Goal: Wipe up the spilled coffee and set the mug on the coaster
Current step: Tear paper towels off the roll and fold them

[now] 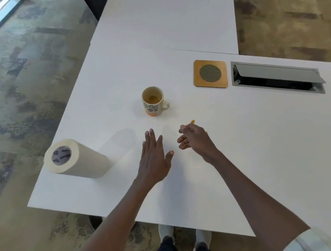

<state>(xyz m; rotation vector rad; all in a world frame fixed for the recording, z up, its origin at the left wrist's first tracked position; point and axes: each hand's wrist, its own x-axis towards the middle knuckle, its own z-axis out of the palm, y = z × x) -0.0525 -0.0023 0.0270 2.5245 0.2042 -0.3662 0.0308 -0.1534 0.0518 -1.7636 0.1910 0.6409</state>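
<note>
Mug (154,101) upright on white table (268,154), mid-frame, handle pointing to 3 o'clock, a little brown coffee in the bottom. Dark printed pattern and orange band on its side; lettering too warped to read. Coaster (210,73) at 2 o'clock from mug, well apart, square wood with round mesh centre, just beside a cable hatch (277,78). Paper roll (75,159) lying on its side at 8 o'clock, purple print inside the core, reversed and blurred, unreadable. Left hand (154,158) flat, fingers spread, holding nothing. Right hand (193,138) loosely curled, empty, over an orange spill (192,121) at 5 o'clock from mug.
</note>
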